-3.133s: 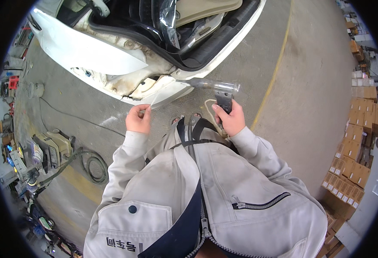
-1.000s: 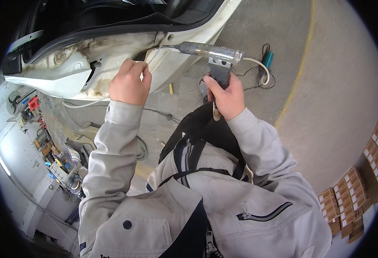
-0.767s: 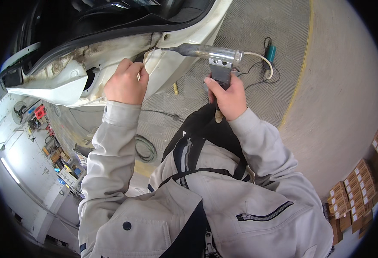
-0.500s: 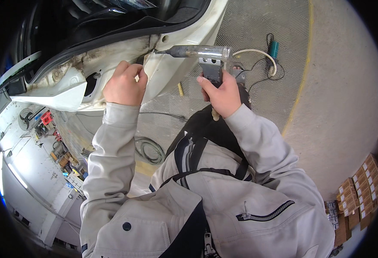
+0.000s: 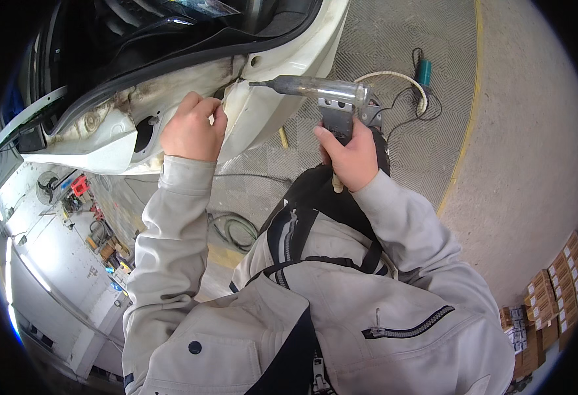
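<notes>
My right hand (image 5: 353, 154) is wrapped round the grey handle of a hot-air gun (image 5: 316, 87), which has a clear tube and a thin dark nozzle. The nozzle points left, its tip close to the corner seam of a white car body (image 5: 253, 112); I cannot tell whether they touch. My left hand (image 5: 194, 128) is closed in front of the stained door-sill area, thumb and fingers pressed together. Whatever it may pinch is hidden or too small to see. A dark rubber seal (image 5: 170, 64) borders the opening above both hands.
A teal blower (image 5: 424, 72) with a dark cable and a pale hose (image 5: 394, 74) stands on the patterned floor to the right. A coiled hose (image 5: 233, 230) lies below the car. Cardboard boxes (image 5: 555, 283) are stacked at lower right; a fan (image 5: 47, 187) is at far left.
The hot-air gun and my right hand have shifted slightly right and down, drawing the nozzle tip a little away from the seam. My left hand keeps nearly the same pose.
</notes>
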The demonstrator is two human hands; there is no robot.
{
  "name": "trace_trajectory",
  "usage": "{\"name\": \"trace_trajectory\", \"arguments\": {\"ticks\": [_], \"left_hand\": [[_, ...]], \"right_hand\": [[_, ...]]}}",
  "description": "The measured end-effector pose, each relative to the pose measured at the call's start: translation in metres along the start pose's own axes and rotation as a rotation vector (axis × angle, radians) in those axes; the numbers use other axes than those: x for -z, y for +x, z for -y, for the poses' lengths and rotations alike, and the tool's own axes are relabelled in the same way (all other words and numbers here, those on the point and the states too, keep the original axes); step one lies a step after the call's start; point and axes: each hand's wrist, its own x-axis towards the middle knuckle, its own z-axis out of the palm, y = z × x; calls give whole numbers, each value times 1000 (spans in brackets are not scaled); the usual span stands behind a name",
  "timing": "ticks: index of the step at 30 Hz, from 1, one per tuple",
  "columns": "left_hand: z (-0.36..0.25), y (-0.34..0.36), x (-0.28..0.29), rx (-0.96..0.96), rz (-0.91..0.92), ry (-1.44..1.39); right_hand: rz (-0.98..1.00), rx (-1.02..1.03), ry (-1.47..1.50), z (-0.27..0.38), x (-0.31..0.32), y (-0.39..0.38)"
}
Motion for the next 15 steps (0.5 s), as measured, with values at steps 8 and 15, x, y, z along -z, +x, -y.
{"name": "trace_trajectory", "arguments": {"ticks": [8, 15], "left_hand": [[-1, 3, 3, 18, 55, 11], [-3, 4, 3, -7, 27, -6]], "right_hand": [[22, -2, 48, -1, -9, 7], [-14, 36, -2, -8, -18, 12]]}}
